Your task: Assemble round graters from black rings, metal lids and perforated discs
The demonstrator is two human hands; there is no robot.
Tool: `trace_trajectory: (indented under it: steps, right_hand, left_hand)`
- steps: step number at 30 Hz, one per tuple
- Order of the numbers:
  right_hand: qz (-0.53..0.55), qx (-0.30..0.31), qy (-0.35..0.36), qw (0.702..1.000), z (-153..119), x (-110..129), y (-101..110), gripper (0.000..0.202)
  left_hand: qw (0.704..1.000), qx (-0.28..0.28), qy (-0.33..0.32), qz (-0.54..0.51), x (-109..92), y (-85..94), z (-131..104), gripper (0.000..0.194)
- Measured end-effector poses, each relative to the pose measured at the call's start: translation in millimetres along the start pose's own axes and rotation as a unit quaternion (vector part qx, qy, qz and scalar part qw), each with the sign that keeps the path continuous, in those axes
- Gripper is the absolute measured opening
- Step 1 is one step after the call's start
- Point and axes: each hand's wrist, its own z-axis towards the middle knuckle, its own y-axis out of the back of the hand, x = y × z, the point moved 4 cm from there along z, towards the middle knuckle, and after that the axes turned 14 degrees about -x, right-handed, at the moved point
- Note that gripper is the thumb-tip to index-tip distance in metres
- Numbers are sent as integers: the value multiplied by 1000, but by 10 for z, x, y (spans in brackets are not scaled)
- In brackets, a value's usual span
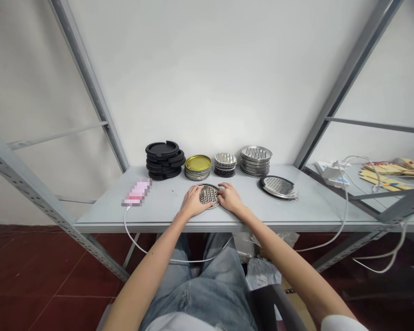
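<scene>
A round perforated metal disc (209, 196) with a rim, like a grater plate, lies flat on the grey table near its front edge. My left hand (193, 201) is closed around its left side, thumb along the near edge. On the opposite side my right hand (229, 197) has its bent fingers on the disc's rim. Behind the disc stand a stack of metal rings topped by a gold-coloured disc (198, 163) and a stack of small perforated discs (225, 160). Farther right is a taller stack of rimmed perforated discs (255, 158).
Black round holders (163, 158) are piled at the back left. A perforated disc on a black holder (280, 187) lies at right. A phone (137, 192) with a white cable (128, 230) sits at left. Metal shelf posts (89, 78) flank the table (158, 211).
</scene>
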Motion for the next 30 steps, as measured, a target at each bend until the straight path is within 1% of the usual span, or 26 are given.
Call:
trace_trajectory:
  steps: [3,6,11,16,19,21,23,25,30]
  right_hand:
    - [-4,0,13,1000,14,-4,21,28]
    - [-5,1,20,1000,26,0,48,27]
    - [-8,24,35,999,12,12,82,25]
    - [-16,24,50,998,-21,12,107,24]
    - [-12,3,31,999,-26,-18,106,24]
    - [-3,-18,-2,1000,-18,-68,92,26]
    - [17,-25,-35,999,-3,-129,53,30]
    - [43,-10,-50,998,22,-177,-4,34]
    - [62,40,-43,996,104,-181,-106,37]
  left_hand:
    - [1000,15,-5,9,26,-41,6,76]
    - [1000,24,5,14,57,-70,7,74]
    - [1000,23,5,20,49,-51,-1,69]
    - [999,31,-6,31,22,-43,-2,68]
    - [998,38,-13,40,14,-49,-2,69]
    - [998,40,-20,43,4,-48,-4,70]
    - [998,42,-25,43,-5,-44,-6,71]
    - [998,45,-27,43,-11,-39,-9,73]
    - [997,55,-28,47,-24,-40,-14,79]
